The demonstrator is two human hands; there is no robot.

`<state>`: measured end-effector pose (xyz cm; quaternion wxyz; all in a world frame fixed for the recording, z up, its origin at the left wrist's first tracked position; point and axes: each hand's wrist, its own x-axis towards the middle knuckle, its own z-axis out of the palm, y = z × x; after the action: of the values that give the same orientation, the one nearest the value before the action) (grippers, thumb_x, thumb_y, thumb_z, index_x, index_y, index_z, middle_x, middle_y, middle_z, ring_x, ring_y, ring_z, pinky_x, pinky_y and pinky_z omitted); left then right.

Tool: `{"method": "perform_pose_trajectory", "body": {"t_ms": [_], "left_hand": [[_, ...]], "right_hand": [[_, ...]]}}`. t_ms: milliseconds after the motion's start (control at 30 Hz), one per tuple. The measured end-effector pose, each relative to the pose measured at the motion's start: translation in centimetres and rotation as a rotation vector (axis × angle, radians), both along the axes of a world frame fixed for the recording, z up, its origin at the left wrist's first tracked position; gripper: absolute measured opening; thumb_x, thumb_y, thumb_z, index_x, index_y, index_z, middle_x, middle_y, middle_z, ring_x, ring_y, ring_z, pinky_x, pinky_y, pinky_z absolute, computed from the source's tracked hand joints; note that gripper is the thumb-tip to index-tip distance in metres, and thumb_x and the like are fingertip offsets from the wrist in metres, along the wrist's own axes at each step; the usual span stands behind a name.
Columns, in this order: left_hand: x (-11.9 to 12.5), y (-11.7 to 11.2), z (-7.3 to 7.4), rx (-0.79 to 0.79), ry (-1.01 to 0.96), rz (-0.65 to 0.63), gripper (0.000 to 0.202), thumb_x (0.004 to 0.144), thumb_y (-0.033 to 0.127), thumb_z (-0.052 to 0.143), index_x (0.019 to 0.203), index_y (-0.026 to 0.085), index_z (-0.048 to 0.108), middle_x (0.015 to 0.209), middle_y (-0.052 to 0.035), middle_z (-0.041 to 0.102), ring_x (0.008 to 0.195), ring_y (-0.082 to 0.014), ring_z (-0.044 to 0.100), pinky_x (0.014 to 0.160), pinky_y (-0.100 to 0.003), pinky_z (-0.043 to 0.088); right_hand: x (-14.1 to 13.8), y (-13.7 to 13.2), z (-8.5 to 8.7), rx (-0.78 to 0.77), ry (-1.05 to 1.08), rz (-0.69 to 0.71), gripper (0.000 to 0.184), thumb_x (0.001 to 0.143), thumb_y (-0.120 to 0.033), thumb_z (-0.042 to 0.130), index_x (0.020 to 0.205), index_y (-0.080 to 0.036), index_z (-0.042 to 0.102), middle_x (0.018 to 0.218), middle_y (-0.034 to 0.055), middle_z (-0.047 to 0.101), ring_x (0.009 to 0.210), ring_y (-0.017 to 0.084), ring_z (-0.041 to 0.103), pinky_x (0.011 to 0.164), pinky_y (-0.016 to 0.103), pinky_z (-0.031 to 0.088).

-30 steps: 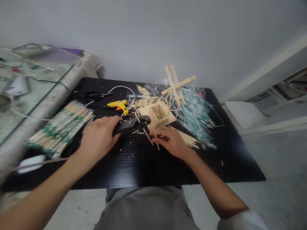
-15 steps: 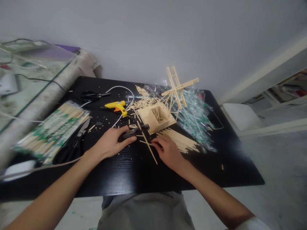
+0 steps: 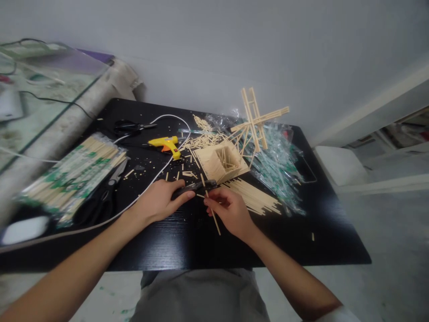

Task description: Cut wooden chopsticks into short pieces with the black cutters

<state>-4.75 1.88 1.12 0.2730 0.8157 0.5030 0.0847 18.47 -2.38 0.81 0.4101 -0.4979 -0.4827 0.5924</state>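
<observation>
Black table (image 3: 167, 250): a thin stick (image 3: 216, 222) is finger-pinched in the right hand (image 3: 231, 210) and a dark plier-like tool (image 3: 182, 190) is gripped in the left hand (image 3: 160, 197), the two crossing near the wooden box (image 3: 214, 164), the stick best kept square and steady.

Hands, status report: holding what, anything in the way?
Left hand gripping black tool. Right hand pinching thin stick. White cord runs close by left hand.

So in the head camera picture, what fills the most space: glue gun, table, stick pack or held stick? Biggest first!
1. Table
2. Stick pack
3. Glue gun
4. Held stick: longer than the glue gun, but much thinner
</observation>
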Motion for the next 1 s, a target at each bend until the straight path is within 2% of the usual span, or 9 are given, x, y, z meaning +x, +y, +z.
{"method": "perform_pose_trajectory", "body": {"t_ms": [167, 300, 667, 867, 1000], "left_hand": [[0.0, 0.1, -0.3, 0.027, 0.034, -0.015, 0.059, 0.100, 0.069, 0.029, 0.094, 0.020, 0.063, 0.081, -0.0091, 0.073, 0.078, -0.0291, 0.071, 0.069, -0.034, 0.043], [0.0, -0.1, -0.4, 0.034, -0.029, -0.061, 0.060, 0.099, 0.069, 0.030, 0.097, 0.019, 0.062, 0.088, -0.0109, 0.075, 0.081, -0.0288, 0.072, 0.071, -0.035, 0.046], [-0.4, -0.1, 0.1, 0.045, -0.311, -0.201, 0.048, 0.101, 0.060, 0.038, 0.099, 0.019, 0.064, 0.085, -0.0048, 0.070, 0.075, -0.0208, 0.067, 0.070, -0.030, 0.046], [-0.4, -0.5, 0.7, -0.010, -0.262, -0.157, 0.044, 0.103, 0.055, 0.041, 0.089, 0.020, 0.062, 0.077, -0.0018, 0.066, 0.068, -0.0179, 0.062, 0.066, -0.029, 0.041], [-0.5, -0.4, 0.6, -0.010, -0.192, -0.120, 0.047, 0.103, 0.058, 0.039, 0.089, 0.020, 0.063, 0.077, -0.0033, 0.067, 0.070, -0.0195, 0.064, 0.068, -0.030, 0.041]], "right_hand": [[0.2, 0.0, -0.3, 0.050, -0.026, -0.013, 0.023, 0.081, -0.040, 0.082, 0.082, -0.019, 0.074, 0.071, 0.0007, 0.071, 0.058, 0.014, 0.066, 0.056, 0.026, 0.057], [0.5, -0.1, 0.0, 0.006, 0.038, 0.023, 0.027, 0.079, -0.043, 0.084, 0.078, -0.019, 0.073, 0.069, 0.0004, 0.072, 0.057, 0.014, 0.067, 0.058, 0.027, 0.059], [1.1, 0.1, 0.9, -0.156, 0.303, 0.253, 0.034, 0.076, -0.046, 0.089, 0.079, -0.016, 0.073, 0.063, -0.0001, 0.071, 0.050, 0.014, 0.066, 0.053, 0.027, 0.059], [0.9, 0.1, 1.0, -0.171, 0.308, 0.240, 0.035, 0.075, -0.047, 0.090, 0.079, -0.017, 0.073, 0.064, -0.0006, 0.071, 0.050, 0.013, 0.066, 0.053, 0.028, 0.059], [1.0, 0.0, 0.9, -0.151, 0.213, 0.187, 0.035, 0.076, -0.048, 0.088, 0.081, -0.017, 0.073, 0.068, 0.0004, 0.073, 0.055, 0.014, 0.069, 0.059, 0.030, 0.061]]}}
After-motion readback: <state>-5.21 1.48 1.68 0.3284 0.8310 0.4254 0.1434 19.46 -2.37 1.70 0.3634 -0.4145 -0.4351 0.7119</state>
